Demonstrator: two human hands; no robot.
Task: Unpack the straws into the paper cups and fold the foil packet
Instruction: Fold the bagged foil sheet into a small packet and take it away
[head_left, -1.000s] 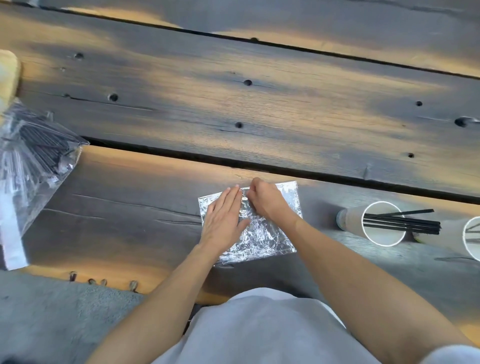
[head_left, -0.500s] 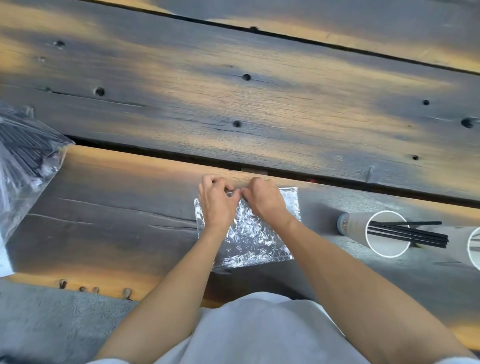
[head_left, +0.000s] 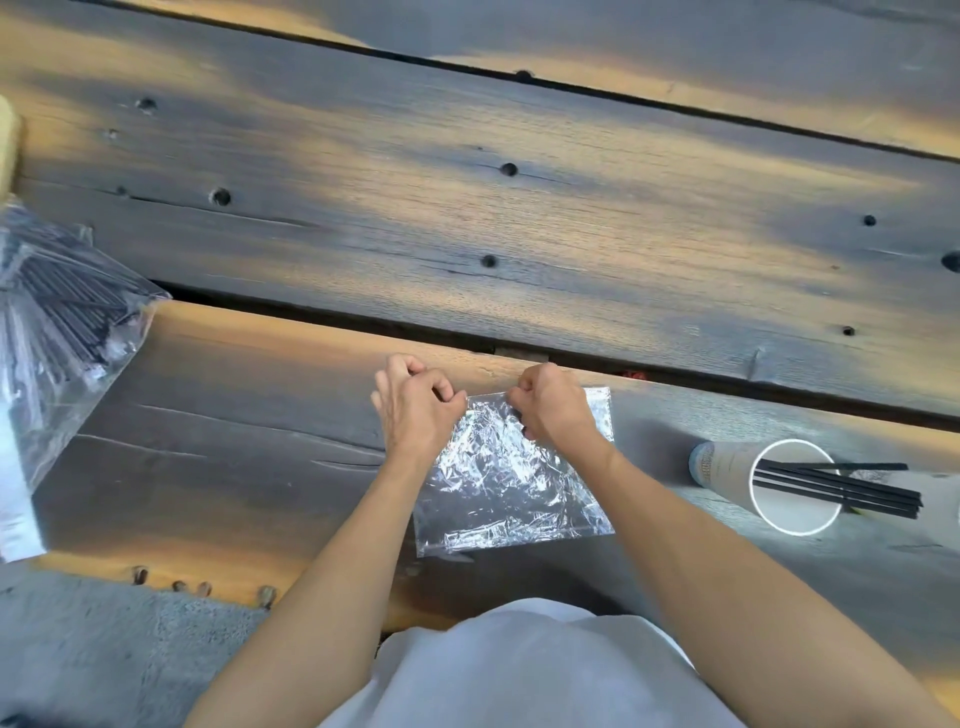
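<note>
Foil packet pinched at its far edge by both hands on a plank desk.

The foil packet (head_left: 511, 480) is laid flat on the near plank of the desk (head_left: 519, 218), crinkled and shiny; its far edge is pinched by the curled fingers of the left hand (head_left: 415, 410) at the left corner and the right hand (head_left: 553, 410) near the middle. The desk is built of weathered grey-and-orange wooden planks, marked by dark gaps, knots and holes. A paper cup (head_left: 769, 480) is laid on its side to the right, black straws (head_left: 841, 491) sticking out of it. A clear plastic bag (head_left: 57, 332) of dark straws is seen at the left edge. Grey floor (head_left: 104, 654) is seen below the desk.
</note>
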